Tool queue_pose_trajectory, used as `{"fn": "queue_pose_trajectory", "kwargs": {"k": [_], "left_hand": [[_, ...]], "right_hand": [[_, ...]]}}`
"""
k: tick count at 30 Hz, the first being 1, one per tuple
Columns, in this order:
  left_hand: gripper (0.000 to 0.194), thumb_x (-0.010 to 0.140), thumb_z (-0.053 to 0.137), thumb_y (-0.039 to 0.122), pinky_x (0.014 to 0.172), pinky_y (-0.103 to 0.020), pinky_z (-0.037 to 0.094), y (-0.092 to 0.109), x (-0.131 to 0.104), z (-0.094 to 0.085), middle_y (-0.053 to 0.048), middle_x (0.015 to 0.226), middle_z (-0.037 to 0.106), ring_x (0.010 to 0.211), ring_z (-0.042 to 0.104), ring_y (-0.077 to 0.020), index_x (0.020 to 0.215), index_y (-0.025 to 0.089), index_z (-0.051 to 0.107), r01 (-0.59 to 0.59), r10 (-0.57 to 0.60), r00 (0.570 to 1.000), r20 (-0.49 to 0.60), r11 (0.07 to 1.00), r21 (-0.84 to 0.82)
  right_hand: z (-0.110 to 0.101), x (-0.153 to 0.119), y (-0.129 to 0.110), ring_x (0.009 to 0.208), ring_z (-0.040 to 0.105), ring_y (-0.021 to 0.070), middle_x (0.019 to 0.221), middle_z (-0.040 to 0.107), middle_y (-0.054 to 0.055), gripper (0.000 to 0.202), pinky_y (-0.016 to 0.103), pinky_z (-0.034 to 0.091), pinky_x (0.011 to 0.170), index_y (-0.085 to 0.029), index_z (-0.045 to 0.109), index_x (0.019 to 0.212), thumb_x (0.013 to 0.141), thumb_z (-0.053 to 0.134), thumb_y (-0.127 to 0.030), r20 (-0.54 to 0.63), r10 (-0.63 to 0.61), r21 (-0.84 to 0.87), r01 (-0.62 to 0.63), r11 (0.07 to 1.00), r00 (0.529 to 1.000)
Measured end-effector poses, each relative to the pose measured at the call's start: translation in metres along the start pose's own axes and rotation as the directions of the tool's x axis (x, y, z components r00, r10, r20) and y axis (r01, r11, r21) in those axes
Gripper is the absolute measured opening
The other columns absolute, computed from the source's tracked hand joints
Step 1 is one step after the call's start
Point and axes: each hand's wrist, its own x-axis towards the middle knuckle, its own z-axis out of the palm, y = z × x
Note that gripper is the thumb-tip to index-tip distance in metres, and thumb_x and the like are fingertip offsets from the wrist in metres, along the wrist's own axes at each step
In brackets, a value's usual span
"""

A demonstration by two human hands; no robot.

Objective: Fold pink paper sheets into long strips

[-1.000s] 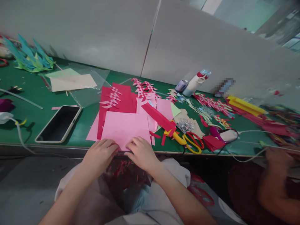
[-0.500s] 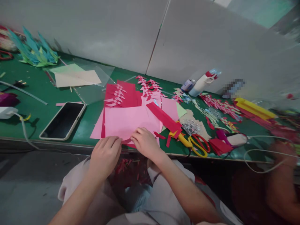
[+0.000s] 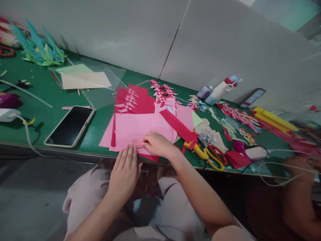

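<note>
Reference all positions to the phone (image 3: 70, 126), which lies screen up on the green table (image 3: 102, 122). The pink sheet (image 3: 137, 124) lies to the right of the phone, at the table's front edge, on a pile that includes a dark red sheet (image 3: 142, 94).

Left hand (image 3: 125, 170): right of the phone and nearer the person, palm down, fingers extended side by side, fingertips on the sheet's near edge. It grips nothing; the flat posture presumably stops the paper from sliding.

Right hand (image 3: 159, 144): farther right of the phone than the left hand, fingers curled at the same edge. Whether the fingertips pinch the paper or only press on it cannot be told. The bent fingers probably concentrate pressure along the edge, where a narrow strip seems to be turned up.

Orientation: the long axis of the sheet appears to run left to right, away from the phone, with one long side facing the person. The oblique view prevents exact confirmation.

The checkered strips (image 3: 129, 100) lie right of the phone and farther back, probably to leave the near area to the hands. The yellow-handled tool (image 3: 200, 152) lies well right of the phone, likely for right-hand reach.
</note>
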Motion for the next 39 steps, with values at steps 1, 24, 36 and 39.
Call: {"fn": "queue_pose_trajectory", "kwargs": {"k": [1,24,36,39], "left_hand": [[0.074,0.094,0.047,0.026,0.108,-0.049,0.04,0.001,0.0,0.002,-0.027,0.141,0.05,0.131,0.05,-0.0354,0.153,0.001,0.01,0.009,-0.009,1.0,0.015,1.0,-0.002],[0.08,0.093,0.047,0.023,0.105,-0.053,0.043,0.003,-0.018,-0.001,-0.03,0.142,0.047,0.131,0.048,-0.0389,0.153,0.002,-0.001,0.101,-0.101,0.995,0.024,0.995,-0.001],[0.078,0.094,0.045,0.025,0.105,-0.05,0.043,0.001,-0.018,-0.001,-0.03,0.14,0.05,0.128,0.052,-0.0377,0.152,-0.001,-0.001,0.075,-0.077,0.996,0.052,0.996,0.044],[0.078,0.094,0.045,0.025,0.104,-0.05,0.043,0.002,-0.018,-0.001,-0.03,0.14,0.05,0.127,0.053,-0.0379,0.152,-0.001,0.0,0.087,-0.088,0.995,0.04,0.996,0.027]], "right_hand": [[-0.002,0.001,-0.001,0.089,0.061,0.0167,0.089,0.071,0.008,0.019,0.026,0.039,0.079,-0.014,0.072,0.084,0.09,0.053,-0.015,0.009,-0.001,-0.004,0.001,1.0,1.0],[-0.004,0.018,-0.019,0.068,0.056,0.0122,0.076,0.071,0.004,0.016,0.023,0.033,0.061,-0.015,0.071,0.073,0.083,0.059,-0.018,0.085,0.071,0.121,-0.081,0.989,0.994],[-0.001,0.018,-0.033,0.079,0.061,0.0154,0.08,0.072,0.007,0.028,0.025,0.037,0.07,-0.016,0.071,0.071,0.088,0.062,-0.036,0.061,0.118,0.12,-0.125,0.985,0.991],[0.003,0.02,-0.031,0.078,0.06,0.0152,0.078,0.072,0.007,0.03,0.025,0.037,0.069,-0.015,0.072,0.071,0.088,0.062,-0.038,0.045,0.132,0.105,-0.136,0.985,0.99]]}}
